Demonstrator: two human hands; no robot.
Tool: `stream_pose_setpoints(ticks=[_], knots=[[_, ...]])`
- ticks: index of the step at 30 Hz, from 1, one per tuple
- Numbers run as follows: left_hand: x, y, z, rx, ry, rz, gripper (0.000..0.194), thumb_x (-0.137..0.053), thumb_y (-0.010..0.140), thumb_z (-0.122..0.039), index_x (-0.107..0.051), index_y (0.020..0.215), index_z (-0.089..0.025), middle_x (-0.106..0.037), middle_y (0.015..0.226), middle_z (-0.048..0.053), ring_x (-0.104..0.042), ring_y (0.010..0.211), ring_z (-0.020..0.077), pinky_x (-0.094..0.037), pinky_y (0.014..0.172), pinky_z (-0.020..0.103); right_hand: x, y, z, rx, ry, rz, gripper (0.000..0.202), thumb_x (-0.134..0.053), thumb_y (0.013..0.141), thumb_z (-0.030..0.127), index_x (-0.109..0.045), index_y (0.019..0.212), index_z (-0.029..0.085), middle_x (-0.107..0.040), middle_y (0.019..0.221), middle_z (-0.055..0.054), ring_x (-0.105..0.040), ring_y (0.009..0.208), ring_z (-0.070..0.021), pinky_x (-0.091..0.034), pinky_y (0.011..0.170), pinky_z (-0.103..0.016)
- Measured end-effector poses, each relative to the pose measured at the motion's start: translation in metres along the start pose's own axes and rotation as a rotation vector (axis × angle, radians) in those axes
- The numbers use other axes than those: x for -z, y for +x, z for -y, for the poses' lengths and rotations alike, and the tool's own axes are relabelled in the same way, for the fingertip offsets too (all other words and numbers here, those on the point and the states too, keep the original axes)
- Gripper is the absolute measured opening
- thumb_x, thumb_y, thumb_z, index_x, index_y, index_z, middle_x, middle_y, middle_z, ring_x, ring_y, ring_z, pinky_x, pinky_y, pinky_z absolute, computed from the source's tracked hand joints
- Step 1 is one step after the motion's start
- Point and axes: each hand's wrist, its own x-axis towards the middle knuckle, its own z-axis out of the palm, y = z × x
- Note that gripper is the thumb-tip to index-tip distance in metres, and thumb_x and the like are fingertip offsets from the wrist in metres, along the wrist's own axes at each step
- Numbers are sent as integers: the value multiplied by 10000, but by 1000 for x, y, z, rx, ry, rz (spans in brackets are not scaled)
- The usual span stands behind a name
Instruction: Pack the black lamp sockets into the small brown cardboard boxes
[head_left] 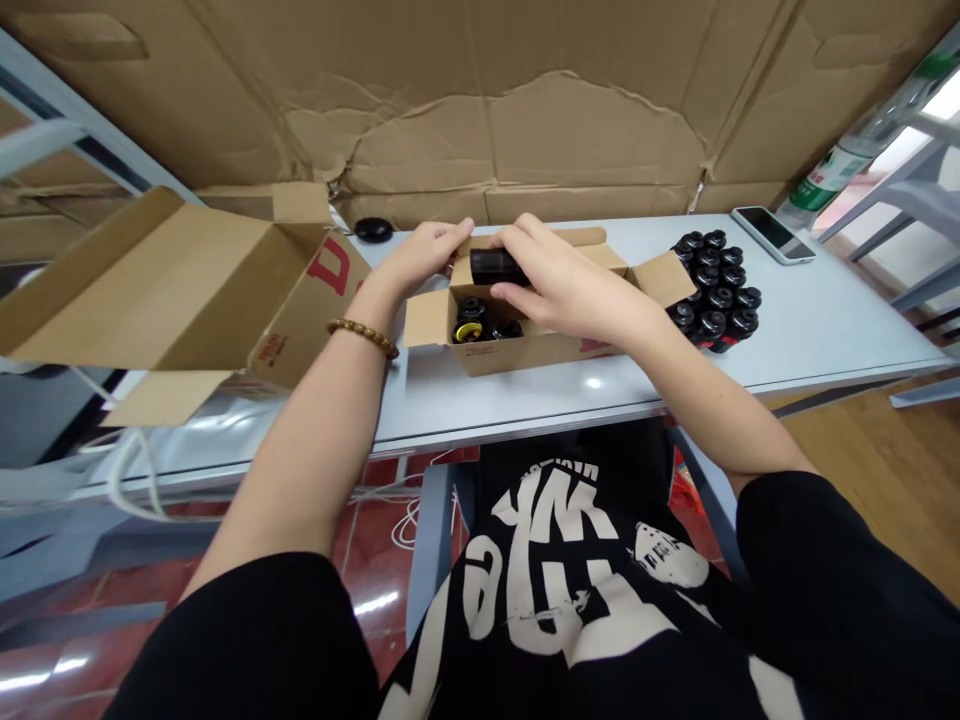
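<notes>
A small open cardboard box (517, 355) stands near the table's front edge, with a few black bottles (471, 312) inside its left part, one showing yellow. My right hand (551, 275) grips a black bottle (491, 266) lying sideways above the box, its fingers and thumb around the right end. At the box's back left corner is my left hand (435, 250), its fingers near the rear flap; what they hold, if anything, is hidden. Several more black bottles (720, 298) stand grouped upright to the right of the box.
A larger open cardboard box (300, 320) with red print sits at the left. A round black object (373, 230) lies behind my left wrist. A phone (772, 235) and a clear bottle (825, 185) are at the back right. Cardboard (562, 140) rises behind the table (810, 330).
</notes>
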Motion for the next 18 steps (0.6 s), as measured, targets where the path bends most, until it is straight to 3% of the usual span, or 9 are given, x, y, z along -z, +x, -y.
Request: stream_pose_setpoints(ticks=[3,8,12,18], knots=[[-2,1,-5,61,-65,-28,578,-514,1129,-740,-462,811,-260,-448,772,19,-446,720,195,-424,706,346,-2,6,-7,25,21,50,368,-615,1115,309,-615,1459,179,-730,1482,-188,-674,1375,-368,-515,1224,-496],[-4,-2,-16,74,-66,-67,552,-434,1166,-697,-561,906,-227,-484,849,37,-507,798,208,-459,798,366,0,3,-11,-28,61,50,373,-492,1174,354,-597,1485,175,-766,1455,-175,-708,1285,-335,-532,1143,-450],[-6,-4,-18,105,15,-96,516,-357,1221,-582,-577,962,-194,-515,933,49,-569,911,205,-475,893,371,0,-3,-12,15,62,18,404,-594,1125,347,-579,1495,188,-730,1528,-170,-680,1359,-336,-514,1187,-452],[-13,-4,-18,107,54,-152,540,-324,1236,-583,-595,992,-185,-611,1012,86,-609,998,228,-496,951,372,3,-5,-13,-31,29,55,358,-672,1053,337,-669,1386,206,-796,1355,-138,-719,1214,-336,-522,1089,-425]])
